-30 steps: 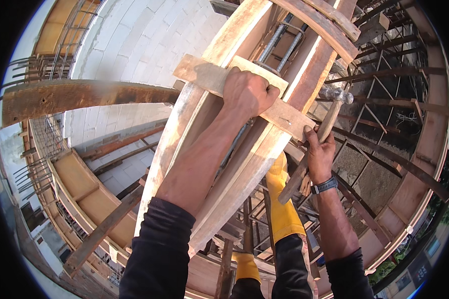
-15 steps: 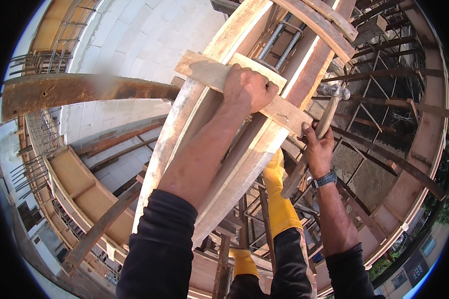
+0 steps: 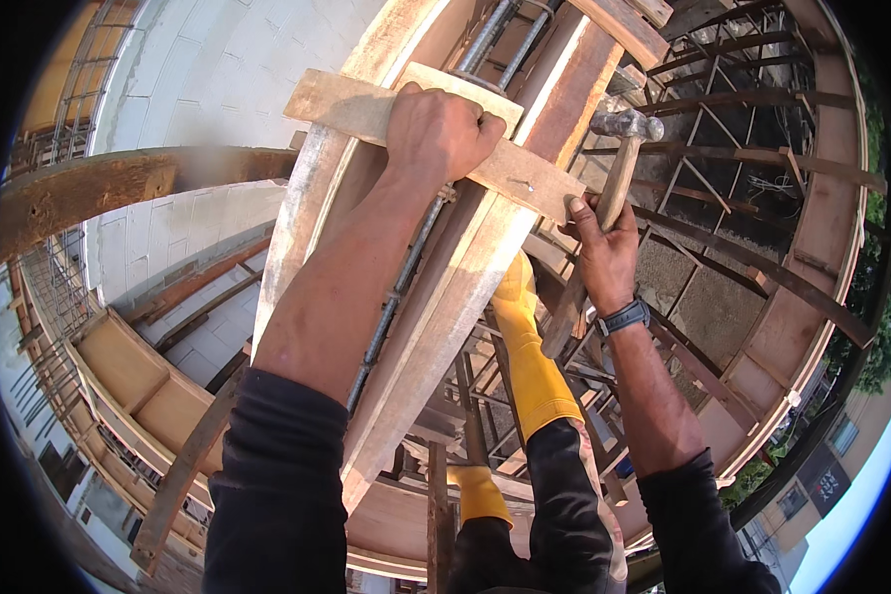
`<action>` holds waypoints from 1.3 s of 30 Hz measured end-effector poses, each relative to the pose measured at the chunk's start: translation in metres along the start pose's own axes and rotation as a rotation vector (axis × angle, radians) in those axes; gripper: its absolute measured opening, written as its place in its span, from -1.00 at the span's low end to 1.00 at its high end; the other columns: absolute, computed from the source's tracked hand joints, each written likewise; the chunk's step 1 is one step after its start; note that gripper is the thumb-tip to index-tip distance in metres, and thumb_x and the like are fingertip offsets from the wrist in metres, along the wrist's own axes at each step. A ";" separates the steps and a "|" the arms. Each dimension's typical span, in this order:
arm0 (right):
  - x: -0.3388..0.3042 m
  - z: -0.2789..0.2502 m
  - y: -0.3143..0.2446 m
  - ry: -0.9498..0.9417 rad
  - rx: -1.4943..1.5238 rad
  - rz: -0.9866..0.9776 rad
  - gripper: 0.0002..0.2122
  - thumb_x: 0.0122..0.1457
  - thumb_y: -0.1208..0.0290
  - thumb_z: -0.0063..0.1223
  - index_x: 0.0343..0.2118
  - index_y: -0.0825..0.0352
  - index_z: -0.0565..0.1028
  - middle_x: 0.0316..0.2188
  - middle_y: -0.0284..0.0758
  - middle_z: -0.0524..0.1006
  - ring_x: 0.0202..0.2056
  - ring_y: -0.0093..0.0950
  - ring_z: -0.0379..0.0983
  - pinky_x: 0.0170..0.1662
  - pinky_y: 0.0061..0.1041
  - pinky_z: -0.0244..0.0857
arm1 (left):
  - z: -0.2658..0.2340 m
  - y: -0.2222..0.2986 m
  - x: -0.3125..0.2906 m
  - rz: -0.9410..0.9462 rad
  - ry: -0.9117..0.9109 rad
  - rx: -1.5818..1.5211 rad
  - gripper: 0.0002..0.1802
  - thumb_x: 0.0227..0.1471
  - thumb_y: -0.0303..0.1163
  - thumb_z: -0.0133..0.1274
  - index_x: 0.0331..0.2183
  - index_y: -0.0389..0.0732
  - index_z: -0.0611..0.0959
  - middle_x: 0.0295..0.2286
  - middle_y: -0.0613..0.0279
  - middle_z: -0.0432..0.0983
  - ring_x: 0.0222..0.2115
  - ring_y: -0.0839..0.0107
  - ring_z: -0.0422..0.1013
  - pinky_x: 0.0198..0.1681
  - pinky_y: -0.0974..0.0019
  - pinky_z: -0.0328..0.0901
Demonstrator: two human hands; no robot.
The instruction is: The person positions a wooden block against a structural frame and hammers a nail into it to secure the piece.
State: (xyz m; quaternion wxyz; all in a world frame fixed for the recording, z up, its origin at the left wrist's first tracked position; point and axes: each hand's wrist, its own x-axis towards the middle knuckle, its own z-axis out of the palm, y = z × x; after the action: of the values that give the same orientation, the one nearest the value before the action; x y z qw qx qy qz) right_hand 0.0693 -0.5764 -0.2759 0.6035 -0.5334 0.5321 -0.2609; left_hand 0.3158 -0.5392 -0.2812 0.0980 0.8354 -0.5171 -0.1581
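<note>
A wooden slat lies crosswise over a long timber formwork trough. My left hand is closed over the slat's middle. Under that fist, along the slat's far side, sits a short flat wood block; whether my fingers grip it too is hidden. A nail stands partly out of the slat near its right end. My right hand is wrapped round the handle of a hammer, head up, with its thumb by the slat's right end.
Steel rebar runs inside the trough. More boards cross it farther off. A dark beam comes in from the left before a white block wall. My yellow boots stand among timbers below, with braced framework far down at the right.
The view has shifted, so the trough, slat and both hands sit farther left in the picture. More rebar shows beside my left forearm. Both hands keep the same holds.
</note>
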 end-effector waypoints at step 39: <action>-0.061 -0.036 -0.149 -0.458 -0.713 -0.346 -0.49 0.39 -0.12 -0.17 -0.25 0.36 0.41 -0.63 -0.55 0.30 -0.63 -0.75 0.13 -0.59 -0.69 -0.01 | -0.003 -0.010 -0.012 -0.023 -0.004 -0.125 -0.55 0.15 -0.03 0.02 -0.23 -0.17 0.80 -0.24 0.09 0.70 -0.13 0.27 0.58 0.03 0.19 0.36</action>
State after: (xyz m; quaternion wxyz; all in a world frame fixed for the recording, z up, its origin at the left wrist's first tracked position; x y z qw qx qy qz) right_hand 0.0558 -0.5792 -0.1116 0.4320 -0.8328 0.3445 -0.0340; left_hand 0.3207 -0.5239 -0.2800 0.1473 0.8332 -0.4968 -0.1929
